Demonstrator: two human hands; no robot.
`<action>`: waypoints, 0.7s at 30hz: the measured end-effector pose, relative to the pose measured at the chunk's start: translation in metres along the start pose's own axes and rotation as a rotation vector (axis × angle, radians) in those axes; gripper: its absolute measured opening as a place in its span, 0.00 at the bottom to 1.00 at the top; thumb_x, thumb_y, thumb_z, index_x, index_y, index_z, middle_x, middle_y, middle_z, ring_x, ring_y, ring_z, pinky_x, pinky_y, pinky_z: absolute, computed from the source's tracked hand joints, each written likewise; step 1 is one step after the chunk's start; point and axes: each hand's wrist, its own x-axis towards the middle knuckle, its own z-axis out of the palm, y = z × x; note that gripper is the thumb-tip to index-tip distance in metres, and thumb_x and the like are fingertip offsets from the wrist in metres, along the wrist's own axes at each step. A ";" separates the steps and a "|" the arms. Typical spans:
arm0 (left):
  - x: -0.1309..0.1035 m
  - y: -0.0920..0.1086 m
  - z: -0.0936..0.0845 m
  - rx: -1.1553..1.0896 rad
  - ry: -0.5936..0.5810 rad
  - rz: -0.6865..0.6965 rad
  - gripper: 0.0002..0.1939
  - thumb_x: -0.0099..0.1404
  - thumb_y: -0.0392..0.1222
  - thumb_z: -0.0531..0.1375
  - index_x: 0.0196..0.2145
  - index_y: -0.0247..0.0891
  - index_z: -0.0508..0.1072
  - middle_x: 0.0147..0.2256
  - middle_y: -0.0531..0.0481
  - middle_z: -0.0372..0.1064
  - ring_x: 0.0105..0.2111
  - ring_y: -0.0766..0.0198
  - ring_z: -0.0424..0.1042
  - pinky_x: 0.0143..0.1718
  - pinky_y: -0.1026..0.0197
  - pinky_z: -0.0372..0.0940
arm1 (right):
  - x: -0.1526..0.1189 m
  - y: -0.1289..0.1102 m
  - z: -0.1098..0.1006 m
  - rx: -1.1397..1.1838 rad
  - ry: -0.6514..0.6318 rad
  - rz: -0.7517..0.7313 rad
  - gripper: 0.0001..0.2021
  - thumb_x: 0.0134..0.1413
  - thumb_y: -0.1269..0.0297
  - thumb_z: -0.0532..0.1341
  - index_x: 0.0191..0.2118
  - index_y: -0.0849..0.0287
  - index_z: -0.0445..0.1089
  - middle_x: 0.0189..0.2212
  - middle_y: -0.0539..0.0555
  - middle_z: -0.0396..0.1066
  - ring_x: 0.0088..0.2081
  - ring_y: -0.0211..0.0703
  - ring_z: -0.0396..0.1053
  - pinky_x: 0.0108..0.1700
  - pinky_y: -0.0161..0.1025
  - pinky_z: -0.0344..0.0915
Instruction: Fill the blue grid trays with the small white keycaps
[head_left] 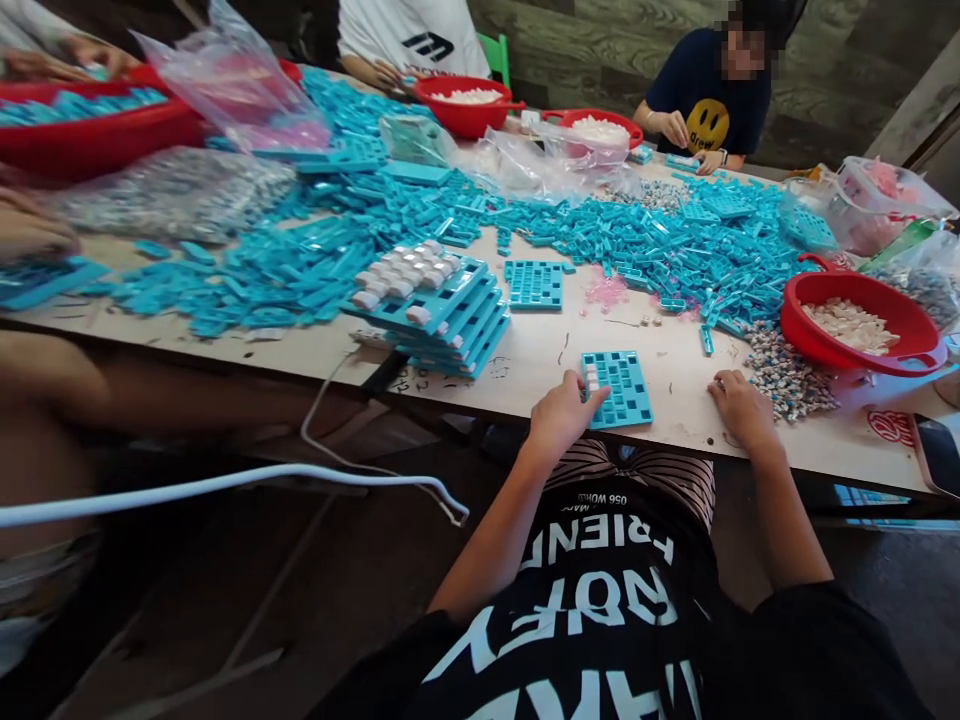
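Blue tray (pixel 626 385) lies on the counter (pixel 682 410), to the right of your left hand (pixel 559 410), its grip pinching the near side | long way: hard to tell | your right hand (pixel 745 410): farther, just beside bits (pixel 791 375), grip can't be told

Three red bowls (pixel 469 122) of white pieces (pixel 855 325), one blue tray stack (pixel 459 330) — two single trays (pixel 534 285) nearby, one phone (pixel 939 452)

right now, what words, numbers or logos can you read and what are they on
"drew": navy T-shirt
"056 WORLD": black shirt
"FRIEN": same shirt, end lost in folds

Not surely readable: the black shirt's other lettering, the white shirt's blurred lettering, pen marks and red print on the table.
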 end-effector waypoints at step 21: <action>-0.014 -0.013 0.014 -0.497 0.076 0.291 0.09 0.60 0.46 0.54 0.32 0.38 0.68 0.28 0.53 0.66 0.27 0.67 0.63 0.30 0.65 0.57 | -0.016 -0.105 -0.003 0.944 0.092 -0.350 0.18 0.55 0.62 0.58 0.52 0.51 0.64 0.42 0.53 0.72 0.46 0.45 0.67 0.46 0.45 0.61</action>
